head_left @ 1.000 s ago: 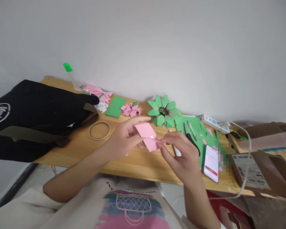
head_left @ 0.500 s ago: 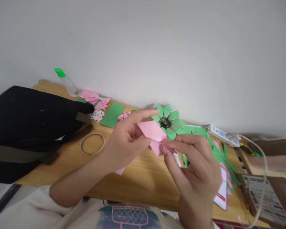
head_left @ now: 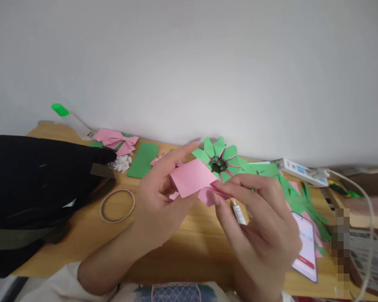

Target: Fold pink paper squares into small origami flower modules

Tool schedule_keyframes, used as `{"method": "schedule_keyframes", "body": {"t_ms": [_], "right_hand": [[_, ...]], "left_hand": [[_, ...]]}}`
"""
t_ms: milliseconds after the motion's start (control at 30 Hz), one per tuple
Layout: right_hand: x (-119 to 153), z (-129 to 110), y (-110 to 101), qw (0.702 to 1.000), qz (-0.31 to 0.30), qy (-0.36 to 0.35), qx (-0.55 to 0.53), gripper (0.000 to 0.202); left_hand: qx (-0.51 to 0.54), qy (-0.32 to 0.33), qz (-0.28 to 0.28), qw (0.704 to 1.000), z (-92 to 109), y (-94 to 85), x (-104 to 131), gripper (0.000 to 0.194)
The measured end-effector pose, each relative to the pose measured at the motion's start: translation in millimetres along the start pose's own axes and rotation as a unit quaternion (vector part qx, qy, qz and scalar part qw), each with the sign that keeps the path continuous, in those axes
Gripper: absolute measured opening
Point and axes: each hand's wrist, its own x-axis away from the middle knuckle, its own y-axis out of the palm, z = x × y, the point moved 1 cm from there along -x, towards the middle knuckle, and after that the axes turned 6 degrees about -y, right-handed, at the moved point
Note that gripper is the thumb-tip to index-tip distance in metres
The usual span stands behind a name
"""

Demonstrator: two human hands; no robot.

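Observation:
Between both hands, above the table, is a folded pink paper piece (head_left: 193, 178). My left hand (head_left: 162, 193) grips its left side, the thumb under the flat pink face and the index finger stretched out past it. My right hand (head_left: 258, 218) pinches the right end of the piece between thumb and forefinger. Just behind the hands stands a ring-shaped green paper flower (head_left: 219, 153) with pink edges showing between its petals. A small white glue tube (head_left: 238, 212) lies below the right fingers, partly covered by the hand.
On the left are a black bag (head_left: 44, 184), a ring (head_left: 117, 205), white paper bits (head_left: 122, 163), pink papers (head_left: 116, 139) and a green sheet (head_left: 143, 159). At right lie green strips (head_left: 290, 193), a phone (head_left: 305, 247) and a power strip (head_left: 302, 171) with a white cable. A wall stands behind.
The pink piece has turned so its upper face lies flatter and broader, hiding the whitish spot at its middle fold. The view has shifted slightly; both hands keep their hold.

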Motion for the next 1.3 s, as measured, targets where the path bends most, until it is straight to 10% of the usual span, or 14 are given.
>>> {"method": "schedule_keyframes", "body": {"t_ms": [1300], "right_hand": [[5.0, -7.7, 9.9, 0.999, 0.042, 0.017, 0.020, 0.020]], "left_hand": [[0.025, 0.001, 0.003, 1.000, -0.5, 7.1, 1.3, 0.043]]}}
